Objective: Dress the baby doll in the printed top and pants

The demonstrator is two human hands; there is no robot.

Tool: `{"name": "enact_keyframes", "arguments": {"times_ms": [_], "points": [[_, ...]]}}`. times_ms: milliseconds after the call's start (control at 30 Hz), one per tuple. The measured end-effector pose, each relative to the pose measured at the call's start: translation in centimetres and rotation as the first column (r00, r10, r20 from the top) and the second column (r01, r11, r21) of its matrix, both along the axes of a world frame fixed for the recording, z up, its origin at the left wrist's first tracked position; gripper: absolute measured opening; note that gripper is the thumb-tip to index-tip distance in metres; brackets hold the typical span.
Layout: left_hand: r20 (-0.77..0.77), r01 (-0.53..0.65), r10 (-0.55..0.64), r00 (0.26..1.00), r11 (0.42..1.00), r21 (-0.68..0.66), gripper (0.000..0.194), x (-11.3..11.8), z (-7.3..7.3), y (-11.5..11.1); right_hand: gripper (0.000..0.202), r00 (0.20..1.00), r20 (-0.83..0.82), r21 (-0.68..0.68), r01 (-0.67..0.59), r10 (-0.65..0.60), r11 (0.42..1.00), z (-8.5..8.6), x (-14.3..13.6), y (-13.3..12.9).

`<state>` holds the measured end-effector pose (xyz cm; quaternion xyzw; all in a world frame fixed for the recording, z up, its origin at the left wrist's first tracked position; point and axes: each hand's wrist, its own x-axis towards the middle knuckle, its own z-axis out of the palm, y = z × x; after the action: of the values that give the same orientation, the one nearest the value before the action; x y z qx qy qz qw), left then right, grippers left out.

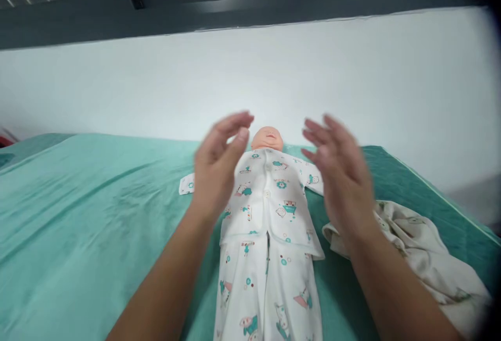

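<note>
A baby doll (267,139) lies on its back on a teal sheet (86,210), head away from me. It wears a white printed top (274,195) and matching trousers (270,289). My left hand (219,166) hovers over the doll's left-side shoulder and sleeve, fingers apart and slightly curled, holding nothing. My right hand (340,174) is raised over the other sleeve, fingers spread, blurred and empty. Both hands are above the doll, not touching it.
A crumpled cream garment (422,247) lies on the sheet to the right of the doll. A white wall (250,70) stands behind the bed, with a dark window frame (235,2) above. The bed's right edge (442,195) runs diagonally.
</note>
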<state>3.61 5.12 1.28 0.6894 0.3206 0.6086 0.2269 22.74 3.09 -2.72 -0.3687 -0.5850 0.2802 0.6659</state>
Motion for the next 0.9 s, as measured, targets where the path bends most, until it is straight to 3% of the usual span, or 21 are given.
{"name": "enact_keyframes", "arguments": {"times_ms": [133, 233, 400, 633, 900], "points": [[-0.231, 0.014, -0.047, 0.972, 0.990, -0.142, 0.029, 0.9, -4.4, 4.6, 0.035, 0.997, 0.011, -0.157, -0.071, 0.074, 0.985, -2.5, -0.3, 2.0], [-0.336, 0.051, -0.112, 0.935, 0.981, -0.185, 0.031, 1.0, -5.8, 6.0, 0.035, 0.992, 0.119, -0.208, -0.014, 0.040, 0.978, -3.9, -0.3, 3.3], [-0.428, 0.037, -0.131, 0.894, 0.974, -0.222, 0.036, 0.9, -5.8, 6.1, 0.032, 0.959, 0.285, -0.247, 0.070, 0.003, 0.967, -3.9, -0.8, 5.1], [-0.473, -0.003, -0.103, 0.875, 0.976, -0.217, 0.038, 1.0, -6.8, 6.8, 0.020, 0.934, 0.324, -0.186, 0.221, -0.152, 0.957, -3.8, -2.2, 6.4], [-0.499, -0.039, -0.092, 0.862, 0.968, -0.246, 0.040, 1.3, -6.6, 6.3, 0.022, 0.928, 0.367, -0.155, 0.121, -0.057, 0.980, -4.4, -1.7, 5.6]]}}
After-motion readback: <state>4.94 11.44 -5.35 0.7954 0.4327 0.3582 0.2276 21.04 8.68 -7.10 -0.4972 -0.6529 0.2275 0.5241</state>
